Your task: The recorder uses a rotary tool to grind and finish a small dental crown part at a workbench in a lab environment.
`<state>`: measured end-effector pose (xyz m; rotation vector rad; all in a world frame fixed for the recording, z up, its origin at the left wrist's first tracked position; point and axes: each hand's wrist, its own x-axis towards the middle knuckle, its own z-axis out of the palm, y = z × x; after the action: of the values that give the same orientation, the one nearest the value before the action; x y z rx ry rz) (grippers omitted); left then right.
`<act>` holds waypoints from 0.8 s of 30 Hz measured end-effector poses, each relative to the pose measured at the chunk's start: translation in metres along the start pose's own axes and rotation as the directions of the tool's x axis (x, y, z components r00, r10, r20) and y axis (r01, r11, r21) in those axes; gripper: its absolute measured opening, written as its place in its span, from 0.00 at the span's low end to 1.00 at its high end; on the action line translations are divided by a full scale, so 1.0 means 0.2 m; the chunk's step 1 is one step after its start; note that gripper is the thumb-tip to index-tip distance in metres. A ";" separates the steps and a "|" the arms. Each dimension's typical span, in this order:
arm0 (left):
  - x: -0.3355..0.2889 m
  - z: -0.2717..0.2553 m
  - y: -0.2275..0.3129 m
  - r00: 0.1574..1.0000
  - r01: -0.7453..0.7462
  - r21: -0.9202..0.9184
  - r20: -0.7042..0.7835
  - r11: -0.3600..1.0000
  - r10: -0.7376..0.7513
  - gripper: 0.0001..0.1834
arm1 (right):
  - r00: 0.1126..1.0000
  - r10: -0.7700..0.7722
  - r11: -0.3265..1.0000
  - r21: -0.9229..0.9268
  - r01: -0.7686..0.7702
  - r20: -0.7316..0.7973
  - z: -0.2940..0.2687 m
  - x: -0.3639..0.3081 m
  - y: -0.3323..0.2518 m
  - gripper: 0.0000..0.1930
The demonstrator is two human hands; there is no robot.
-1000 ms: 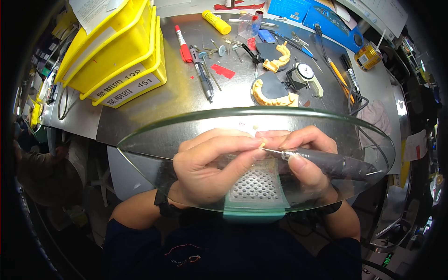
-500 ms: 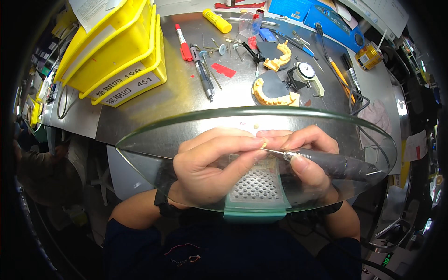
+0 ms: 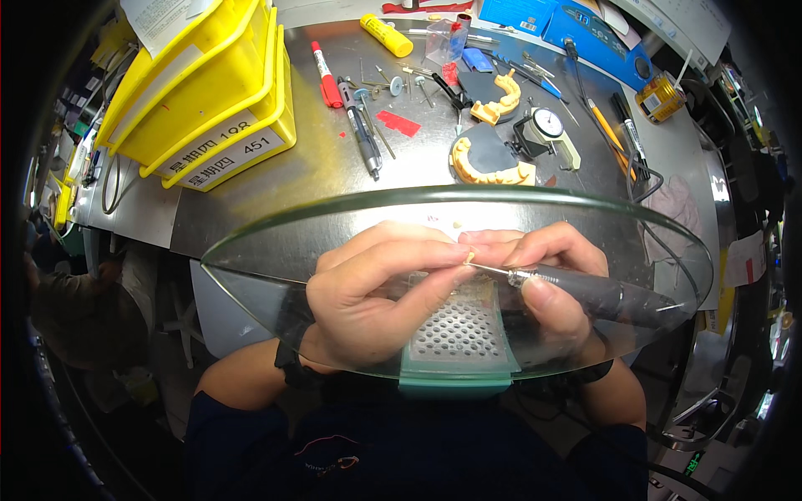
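Observation:
Beneath a clear curved shield [image 3: 455, 197], both hands meet close together. My left hand [image 3: 368, 292] pinches a tiny cream dental crown [image 3: 470, 256] between thumb and fingertips. In my right hand [image 3: 558, 288] is a dark rotary handpiece [image 3: 585, 292], gripped like a pen; its thin metal bit points left and reaches the crown. Whether the bit touches it I cannot tell. The right fingertips rest against the left ones. Below the hands sits a perforated metal grate [image 3: 459, 332] in a green frame. Another small cream piece [image 3: 457, 224] lies on the metal bench just beyond the fingers.
Stacked yellow bins [image 3: 225, 125] stand at the left. Farther back lie dental arch models [image 3: 484, 163], a dial gauge [image 3: 547, 125], a red marker [image 3: 327, 75], a grey pen-like tool [image 3: 361, 129] and several burs. A blue control box [image 3: 597, 42] and a drink can [image 3: 660, 98] are at the back right.
The crown has turned slightly at the left fingertips, beside the handpiece bit. Both hands otherwise keep nearly the same place and grip.

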<state>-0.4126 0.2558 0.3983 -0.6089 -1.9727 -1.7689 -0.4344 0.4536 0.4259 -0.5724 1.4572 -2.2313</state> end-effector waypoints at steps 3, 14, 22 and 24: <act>0.00 0.00 -0.01 1.000 -0.011 0.010 -0.016 1.000 0.011 0.12 | 1.000 -0.002 1.000 -0.016 0.002 0.010 0.00 0.00 0.00 0.11; 0.00 0.00 0.01 1.000 0.018 0.007 0.006 1.000 -0.018 0.12 | 0.999 -0.049 0.996 -0.076 0.049 0.008 -0.01 0.01 0.01 0.10; 0.00 0.00 0.00 1.000 0.012 0.017 0.006 1.000 -0.012 0.12 | 1.000 -0.002 0.999 -0.048 0.001 -0.021 0.01 0.01 0.00 0.10; 0.00 0.00 0.00 1.000 0.008 0.020 0.009 1.000 -0.008 0.12 | 1.000 -0.002 0.999 -0.037 0.001 -0.025 0.00 0.00 0.00 0.10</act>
<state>-0.4131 0.2551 0.3993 -0.6037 -1.9995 -1.7517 -0.4346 0.4526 0.4260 -0.5589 1.5137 -2.2247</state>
